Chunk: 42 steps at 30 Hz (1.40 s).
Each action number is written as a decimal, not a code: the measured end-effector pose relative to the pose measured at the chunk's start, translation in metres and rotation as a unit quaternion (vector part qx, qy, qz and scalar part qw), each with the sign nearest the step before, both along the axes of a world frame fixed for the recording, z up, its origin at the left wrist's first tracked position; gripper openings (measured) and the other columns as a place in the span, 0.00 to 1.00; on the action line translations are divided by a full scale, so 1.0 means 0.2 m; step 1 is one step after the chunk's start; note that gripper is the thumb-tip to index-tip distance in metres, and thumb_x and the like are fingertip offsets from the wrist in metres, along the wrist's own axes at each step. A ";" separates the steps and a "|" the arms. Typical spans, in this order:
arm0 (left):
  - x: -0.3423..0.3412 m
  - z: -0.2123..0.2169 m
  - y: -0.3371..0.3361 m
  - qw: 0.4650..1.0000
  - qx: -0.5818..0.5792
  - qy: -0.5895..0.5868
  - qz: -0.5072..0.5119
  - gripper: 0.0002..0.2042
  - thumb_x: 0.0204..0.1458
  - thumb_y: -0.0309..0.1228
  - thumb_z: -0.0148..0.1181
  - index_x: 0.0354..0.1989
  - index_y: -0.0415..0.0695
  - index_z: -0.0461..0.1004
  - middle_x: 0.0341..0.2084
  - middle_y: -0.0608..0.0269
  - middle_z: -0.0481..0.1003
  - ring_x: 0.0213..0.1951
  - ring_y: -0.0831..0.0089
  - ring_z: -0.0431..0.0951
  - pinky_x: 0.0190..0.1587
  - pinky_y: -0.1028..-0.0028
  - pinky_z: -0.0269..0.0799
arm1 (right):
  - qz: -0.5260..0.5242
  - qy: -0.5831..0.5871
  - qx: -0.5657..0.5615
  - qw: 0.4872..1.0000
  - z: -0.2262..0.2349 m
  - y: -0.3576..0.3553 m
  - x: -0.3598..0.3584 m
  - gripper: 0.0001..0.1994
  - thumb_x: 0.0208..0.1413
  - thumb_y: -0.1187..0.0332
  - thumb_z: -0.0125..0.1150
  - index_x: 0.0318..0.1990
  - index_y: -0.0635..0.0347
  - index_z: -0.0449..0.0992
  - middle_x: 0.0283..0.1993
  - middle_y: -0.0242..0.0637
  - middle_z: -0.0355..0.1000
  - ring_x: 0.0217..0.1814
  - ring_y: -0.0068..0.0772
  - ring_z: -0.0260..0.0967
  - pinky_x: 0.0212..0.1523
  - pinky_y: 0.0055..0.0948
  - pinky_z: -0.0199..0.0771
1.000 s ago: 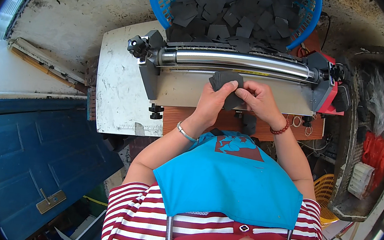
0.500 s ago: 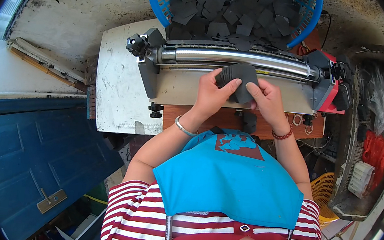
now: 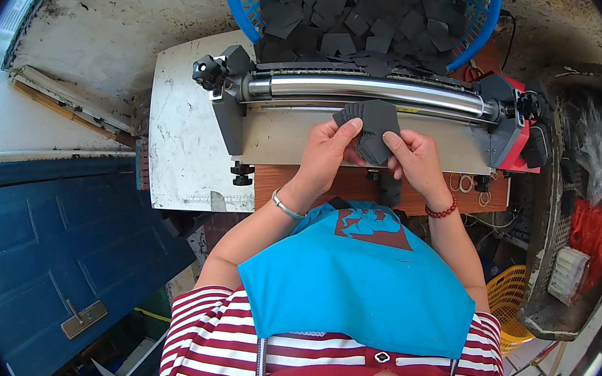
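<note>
We see the left hand (image 3: pixel 326 150) and the right hand (image 3: pixel 417 158) both clamped, thumbs uppermost, on one fanned stack of dark flat pieces (image 3: pixel 378 126) at the upper centre of the frame. The stack appears over the pale metal plate (image 3: pixel 278 132) of a roller machine; whether it touches the plate, we cannot tell. Behind it, the steel roller (image 3: pixel 371 90) spans the upper middle; at the top edge, a blue basket (image 3: pixel 490 31) holds many similar pieces. Part of the brown bench (image 3: pixel 279 182) shows below the plate.

We judge slipping the chief hazard: the layers are spread toward the left, so a slackened thumb could let some slide out and scatter over plate or bench. We also note the roller's nearness; were it turning, which we cannot tell, a straying fingertip or loose piece might be drawn in.
</note>
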<state>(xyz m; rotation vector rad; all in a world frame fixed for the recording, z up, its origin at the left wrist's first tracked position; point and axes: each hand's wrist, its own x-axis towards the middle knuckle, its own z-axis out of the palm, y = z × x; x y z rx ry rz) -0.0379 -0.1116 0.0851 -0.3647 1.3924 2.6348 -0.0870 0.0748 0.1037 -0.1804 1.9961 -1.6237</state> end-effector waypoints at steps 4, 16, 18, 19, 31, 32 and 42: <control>0.01 0.01 0.01 0.999 -0.037 0.015 0.029 0.12 0.61 0.34 0.52 0.39 0.38 0.76 0.30 0.63 0.78 0.28 0.78 0.78 0.26 0.78 0.76 | 0.007 0.024 0.021 0.999 -0.01 0.01 0.00 0.18 0.62 0.55 0.55 0.27 0.60 0.76 0.16 0.26 0.68 0.13 0.13 0.61 0.15 0.14 0.58; 0.03 -0.01 -0.07 0.988 -0.124 0.028 0.083 0.12 0.60 0.35 0.53 0.39 0.37 0.76 0.29 0.63 0.78 0.28 0.78 0.78 0.24 0.79 0.75 | 0.095 0.043 0.241 0.965 0.00 0.06 -0.17 0.24 0.62 0.52 0.52 0.23 0.64 0.75 0.13 0.28 0.67 0.13 0.16 0.63 0.15 0.17 0.62; 0.03 -0.01 -0.04 0.990 -0.110 0.023 0.080 0.12 0.60 0.35 0.52 0.39 0.37 0.76 0.29 0.62 0.78 0.28 0.78 0.78 0.24 0.79 0.75 | 0.030 0.069 0.175 0.982 -0.03 0.02 -0.18 0.26 0.62 0.49 0.51 0.23 0.65 0.74 0.14 0.29 0.67 0.12 0.17 0.62 0.15 0.19 0.61; 0.03 -0.02 -0.04 0.992 -0.097 0.016 0.080 0.13 0.61 0.34 0.51 0.39 0.37 0.76 0.29 0.62 0.78 0.28 0.78 0.78 0.24 0.79 0.75 | 0.031 0.069 0.175 0.982 -0.02 0.00 -0.17 0.26 0.62 0.49 0.51 0.23 0.65 0.74 0.14 0.29 0.67 0.12 0.17 0.62 0.15 0.19 0.61; 0.05 -0.04 -0.09 0.984 -0.146 0.026 0.099 0.13 0.61 0.34 0.49 0.40 0.36 0.76 0.29 0.62 0.78 0.27 0.77 0.77 0.24 0.79 0.75 | 0.134 -0.094 0.098 0.982 0.00 0.09 -0.18 0.19 0.58 0.57 0.59 0.21 0.61 0.73 0.14 0.29 0.67 0.11 0.15 0.60 0.11 0.18 0.56; 0.05 -0.05 -0.09 0.984 -0.146 0.026 0.099 0.13 0.61 0.34 0.49 0.40 0.36 0.76 0.29 0.62 0.78 0.27 0.77 0.77 0.24 0.79 0.75 | 0.134 -0.094 0.098 0.982 0.00 0.09 -0.20 0.19 0.58 0.57 0.59 0.21 0.61 0.73 0.14 0.29 0.67 0.11 0.15 0.60 0.11 0.18 0.56; 0.04 -0.05 -0.08 0.990 -0.118 0.014 0.079 0.13 0.61 0.34 0.49 0.38 0.36 0.75 0.30 0.60 0.77 0.28 0.78 0.77 0.23 0.79 0.75 | 0.034 0.025 0.118 0.992 -0.04 -0.04 -0.17 0.21 0.60 0.56 0.54 0.22 0.65 0.74 0.13 0.29 0.67 0.11 0.16 0.59 0.12 0.20 0.58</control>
